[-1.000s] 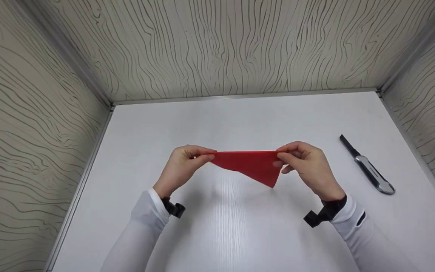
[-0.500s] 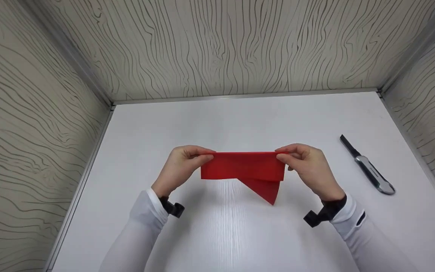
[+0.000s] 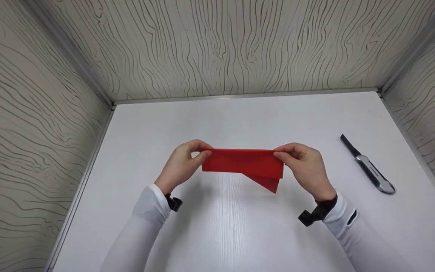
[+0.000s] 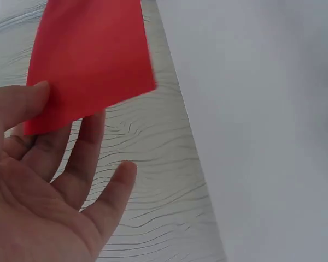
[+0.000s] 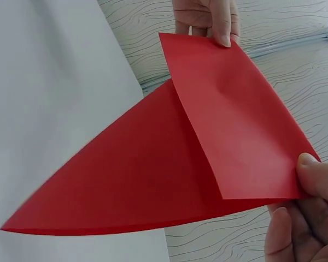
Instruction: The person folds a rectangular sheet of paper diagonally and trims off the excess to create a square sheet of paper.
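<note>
Between my hands a folded sheet of red paper (image 3: pixel 242 161) is held up over the white table, its long top edge level. A rectangular flap faces me, and a pointed corner hangs below it toward the right. My left hand (image 3: pixel 182 162) pinches the upper left end between thumb and fingers; in the left wrist view the thumb lies on the front of the red paper (image 4: pixel 98 54). With thumb and fingers, my right hand (image 3: pixel 306 166) pinches the upper right end. The right wrist view shows the red paper's (image 5: pixel 229 120) flap and the triangular part behind it.
A box cutter (image 3: pixel 372 172) with a silver and black handle lies on the right of the white table (image 3: pixel 157 121), dark end pointing away. Wood-grain panels (image 3: pixel 217 49) stand at the back and both sides. Each wrist wears a black camera mount.
The paper first tilted so its rectangular flap came into view, with the point hanging lower. Since then both hands have shifted slightly, and the hanging point shows shorter.
</note>
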The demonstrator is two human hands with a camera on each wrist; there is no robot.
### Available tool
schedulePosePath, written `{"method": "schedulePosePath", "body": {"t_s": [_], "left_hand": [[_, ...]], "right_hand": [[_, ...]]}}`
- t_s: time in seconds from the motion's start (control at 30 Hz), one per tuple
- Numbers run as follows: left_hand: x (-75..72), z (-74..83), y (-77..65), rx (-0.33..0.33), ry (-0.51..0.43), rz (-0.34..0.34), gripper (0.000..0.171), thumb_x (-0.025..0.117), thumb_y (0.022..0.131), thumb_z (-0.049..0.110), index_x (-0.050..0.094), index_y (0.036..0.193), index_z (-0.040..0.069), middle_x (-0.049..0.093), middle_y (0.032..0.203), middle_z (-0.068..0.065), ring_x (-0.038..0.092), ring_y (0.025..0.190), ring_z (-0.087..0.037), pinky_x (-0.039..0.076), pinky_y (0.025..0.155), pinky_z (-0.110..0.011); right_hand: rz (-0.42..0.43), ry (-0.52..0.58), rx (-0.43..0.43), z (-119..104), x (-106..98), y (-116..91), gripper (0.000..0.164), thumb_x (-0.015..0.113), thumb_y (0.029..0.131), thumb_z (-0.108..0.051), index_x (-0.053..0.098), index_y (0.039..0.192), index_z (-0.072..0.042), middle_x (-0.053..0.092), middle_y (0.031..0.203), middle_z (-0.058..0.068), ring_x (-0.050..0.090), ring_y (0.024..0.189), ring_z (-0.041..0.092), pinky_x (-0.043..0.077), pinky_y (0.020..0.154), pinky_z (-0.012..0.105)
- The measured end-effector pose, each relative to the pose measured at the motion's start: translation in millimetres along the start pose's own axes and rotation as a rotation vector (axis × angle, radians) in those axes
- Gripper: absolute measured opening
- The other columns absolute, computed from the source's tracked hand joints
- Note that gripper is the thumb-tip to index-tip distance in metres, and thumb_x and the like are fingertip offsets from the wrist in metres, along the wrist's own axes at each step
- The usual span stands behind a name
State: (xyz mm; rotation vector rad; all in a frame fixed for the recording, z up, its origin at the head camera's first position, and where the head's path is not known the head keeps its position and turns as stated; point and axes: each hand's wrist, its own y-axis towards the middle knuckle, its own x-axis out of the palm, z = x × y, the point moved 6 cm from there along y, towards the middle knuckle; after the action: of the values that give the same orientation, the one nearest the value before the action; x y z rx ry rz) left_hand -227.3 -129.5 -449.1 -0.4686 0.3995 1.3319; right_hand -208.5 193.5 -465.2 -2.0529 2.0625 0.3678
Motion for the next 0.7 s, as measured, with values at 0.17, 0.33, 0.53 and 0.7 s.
{"method": "schedulePosePath", "body": {"t_s": [0.17, 0.33, 0.53, 0.7], "left_hand": [[6.5, 28.1, 6.1, 0.205, 0.418, 0.08, 0.015, 0.073, 0.104, 0.017, 0.082, 0.115, 0.018, 0.081, 0.109, 0.002, 0.073, 0.107, -0.023, 0.051, 0.116, -0.05], [29.7, 60.2, 11.9, 0.347, 0.564, 0.046, 0.015, 0.075, 0.104, 0.021, 0.082, 0.117, 0.017, 0.084, 0.108, 0.002, 0.079, 0.104, -0.021, 0.041, 0.127, -0.058], [60.0, 92.3, 13.6, 0.459, 0.574, 0.005, 0.015, 0.074, 0.106, 0.023, 0.083, 0.116, 0.019, 0.083, 0.104, 0.005, 0.079, 0.095, -0.013, 0.049, 0.121, -0.048], [74.4, 106.1, 12.5, 0.516, 0.578, 0.017, 0.014, 0.075, 0.105, 0.023, 0.083, 0.116, 0.021, 0.083, 0.103, 0.006, 0.078, 0.093, -0.011, 0.052, 0.119, -0.044]], "right_hand": [[0.05, -0.02, -0.037, -4.3, 5.6, -0.2, 0.016, 0.076, 0.104, -0.018, 0.083, 0.114, -0.008, 0.083, 0.104, 0.01, 0.076, 0.091, 0.016, 0.063, 0.084, 0.023], [0.051, -0.015, -0.068, -10.7, 14.8, -0.5, 0.015, 0.075, 0.104, -0.019, 0.084, 0.113, -0.01, 0.083, 0.103, 0.008, 0.076, 0.09, 0.016, 0.063, 0.082, 0.023], [0.045, 0.028, -0.095, -17.5, 26.6, -0.9, 0.01, 0.079, 0.102, -0.016, 0.084, 0.109, -0.011, 0.083, 0.099, 0.007, 0.075, 0.086, 0.017, 0.059, 0.077, 0.023], [0.046, 0.033, -0.11, -19.3, 32.4, -1.4, 0.009, 0.08, 0.101, -0.015, 0.085, 0.107, -0.012, 0.083, 0.099, 0.006, 0.073, 0.085, 0.017, 0.059, 0.076, 0.023]]}}
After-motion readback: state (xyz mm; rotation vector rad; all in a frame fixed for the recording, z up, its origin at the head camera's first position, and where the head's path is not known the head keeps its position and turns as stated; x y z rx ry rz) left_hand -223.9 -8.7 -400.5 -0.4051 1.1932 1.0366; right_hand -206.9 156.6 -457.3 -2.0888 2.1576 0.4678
